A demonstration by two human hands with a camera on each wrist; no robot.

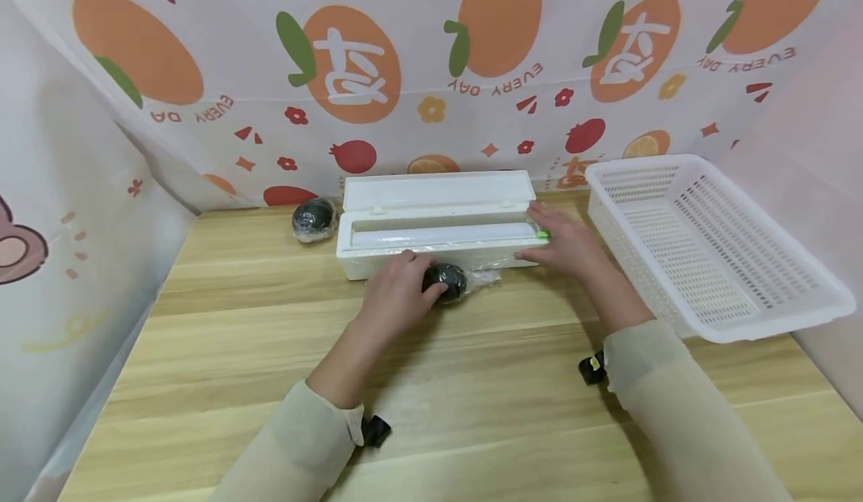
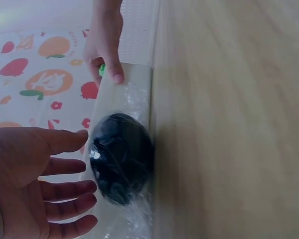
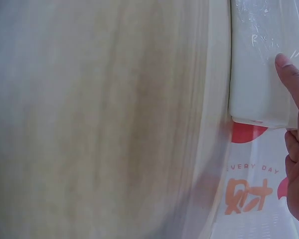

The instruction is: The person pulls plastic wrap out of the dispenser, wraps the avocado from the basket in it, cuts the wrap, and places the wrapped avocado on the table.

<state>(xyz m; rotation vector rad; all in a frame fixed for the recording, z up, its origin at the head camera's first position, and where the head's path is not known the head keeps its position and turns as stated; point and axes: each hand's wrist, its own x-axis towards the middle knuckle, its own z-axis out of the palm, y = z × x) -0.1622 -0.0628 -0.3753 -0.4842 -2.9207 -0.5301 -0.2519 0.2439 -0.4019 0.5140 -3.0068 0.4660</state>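
Note:
A dark, avocado-like oval fruit [image 1: 450,283] wrapped in clear film lies on the table against the front of a white cling film dispenser box [image 1: 441,257]. My left hand [image 1: 399,290] is right beside that fruit; in the left wrist view its fingers [image 2: 72,190] are spread and extended toward the fruit, not curled round it. My right hand [image 1: 568,241] grips the box's right end, thumb on the front face and fingers behind. The box's lid [image 1: 438,192] is up, showing a white roll [image 1: 441,234] inside. A bright green piece [image 1: 542,234] sits by the right fingers.
Another film-wrapped dark fruit [image 1: 314,219] rests left of the box. At the right stands a white perforated plastic basket [image 1: 650,285]. The wood-grain table [image 1: 472,397] meets a fruit-print cloth [image 1: 418,112] at the back. Loose film [image 1: 484,277] trails from the fruit.

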